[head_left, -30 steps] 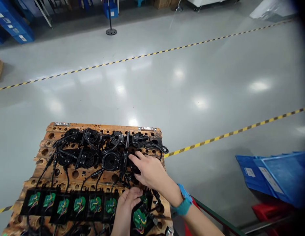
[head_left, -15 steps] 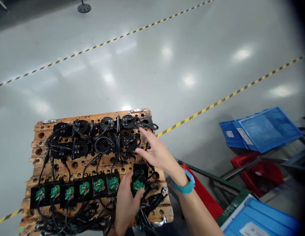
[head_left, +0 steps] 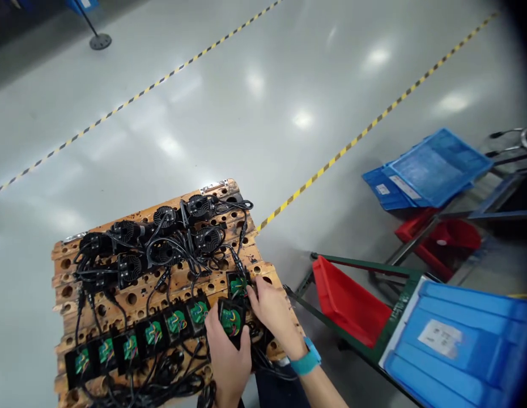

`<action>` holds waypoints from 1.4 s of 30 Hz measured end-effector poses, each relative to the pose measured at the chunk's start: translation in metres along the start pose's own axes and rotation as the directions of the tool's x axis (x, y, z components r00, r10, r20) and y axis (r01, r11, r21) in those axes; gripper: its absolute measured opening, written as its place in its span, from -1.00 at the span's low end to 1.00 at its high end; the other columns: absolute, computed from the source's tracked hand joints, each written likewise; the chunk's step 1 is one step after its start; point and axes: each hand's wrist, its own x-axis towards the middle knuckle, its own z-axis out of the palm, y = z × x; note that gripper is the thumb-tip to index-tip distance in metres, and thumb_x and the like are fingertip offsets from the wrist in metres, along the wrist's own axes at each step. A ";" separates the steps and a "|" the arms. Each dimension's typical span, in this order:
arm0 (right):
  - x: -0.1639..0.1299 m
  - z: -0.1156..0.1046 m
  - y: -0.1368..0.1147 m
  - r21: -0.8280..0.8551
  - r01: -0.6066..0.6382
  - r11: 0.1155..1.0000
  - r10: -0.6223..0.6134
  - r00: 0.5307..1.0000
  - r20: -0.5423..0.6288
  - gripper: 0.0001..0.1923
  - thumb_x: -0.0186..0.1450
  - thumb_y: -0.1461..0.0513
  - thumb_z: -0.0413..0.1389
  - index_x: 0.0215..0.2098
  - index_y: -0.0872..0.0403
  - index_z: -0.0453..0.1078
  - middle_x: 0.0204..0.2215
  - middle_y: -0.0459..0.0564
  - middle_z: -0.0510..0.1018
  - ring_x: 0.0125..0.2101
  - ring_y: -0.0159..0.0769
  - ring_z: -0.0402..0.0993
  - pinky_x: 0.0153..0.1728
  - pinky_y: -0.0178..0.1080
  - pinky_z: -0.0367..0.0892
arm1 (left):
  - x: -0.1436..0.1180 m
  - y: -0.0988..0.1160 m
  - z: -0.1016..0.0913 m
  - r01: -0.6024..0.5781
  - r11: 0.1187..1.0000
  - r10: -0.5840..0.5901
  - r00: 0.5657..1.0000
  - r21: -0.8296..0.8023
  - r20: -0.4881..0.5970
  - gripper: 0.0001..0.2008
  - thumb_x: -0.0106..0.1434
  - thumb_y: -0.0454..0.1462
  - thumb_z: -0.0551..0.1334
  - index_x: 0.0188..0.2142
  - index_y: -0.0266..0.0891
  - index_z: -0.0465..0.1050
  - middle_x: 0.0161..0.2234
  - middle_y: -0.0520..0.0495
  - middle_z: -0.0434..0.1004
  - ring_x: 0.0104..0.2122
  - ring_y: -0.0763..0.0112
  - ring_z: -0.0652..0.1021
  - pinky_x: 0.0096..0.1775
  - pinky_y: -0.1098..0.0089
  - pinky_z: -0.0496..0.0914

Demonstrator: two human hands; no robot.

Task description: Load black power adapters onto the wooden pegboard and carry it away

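In the head view we see our left hand (head_left: 227, 354) wrapped around a black module (head_left: 230, 322) with a green board and coloured wires, at the near right corner of the wooden perforated board (head_left: 136, 294). Our right hand (head_left: 272, 311), with a teal wristband (head_left: 306, 362), lies half-curled beside it, fingertips touching a second module (head_left: 237, 285). A row of like modules (head_left: 140, 337) runs leftward; round black units (head_left: 161, 238) with cables sit farther back. A red bin (head_left: 348, 303) and blue crates (head_left: 454, 345) stand right.
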 end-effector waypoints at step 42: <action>-0.022 0.066 -0.022 -0.297 -0.019 0.955 -0.091 0.932 -0.351 -0.01 0.43 -0.16 -0.03 0.49 0.31 -0.29 0.37 0.65 -0.08 0.31 0.42 0.05 0.23 0.28 0.14 | -0.102 -0.111 0.012 -0.269 0.918 0.227 0.959 0.292 0.169 -0.85 0.38 -0.28 0.17 -0.10 -0.28 0.43 -0.20 -0.20 0.55 -0.15 0.05 0.53 -0.07 0.02 0.47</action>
